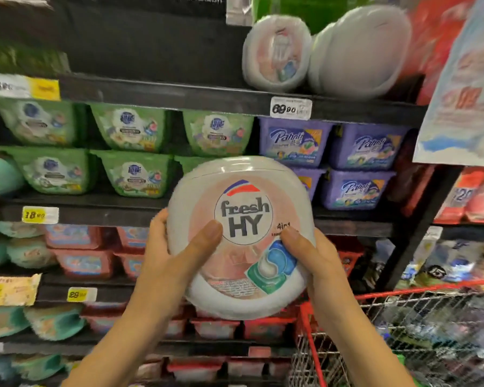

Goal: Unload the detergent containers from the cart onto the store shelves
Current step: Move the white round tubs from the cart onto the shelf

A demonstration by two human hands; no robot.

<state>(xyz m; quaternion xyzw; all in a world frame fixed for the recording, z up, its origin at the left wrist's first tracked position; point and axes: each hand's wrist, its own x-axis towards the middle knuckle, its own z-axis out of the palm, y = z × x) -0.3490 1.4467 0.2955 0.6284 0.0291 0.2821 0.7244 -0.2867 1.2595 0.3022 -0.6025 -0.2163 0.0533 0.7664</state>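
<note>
A round white detergent tub (241, 188) with a pink "fresh HY" label hangs in front of the shelves, lid facing me. My left hand (173, 255) grips its left rim, thumb across the label. My right hand (316, 261) grips the lower right rim, thumb on the label. Two matching white tubs (277, 51) stand on edge on the upper shelf (179, 92), above and to the right. The red wire cart (403, 331) is at the lower right, with blurred goods inside.
Green tubs (132, 132) and purple tubs (296, 142) fill the shelf behind the held tub. Red and teal packs sit on lower shelves. A hanging bag (464, 93) juts out at the upper right. Price tags line the shelf edges.
</note>
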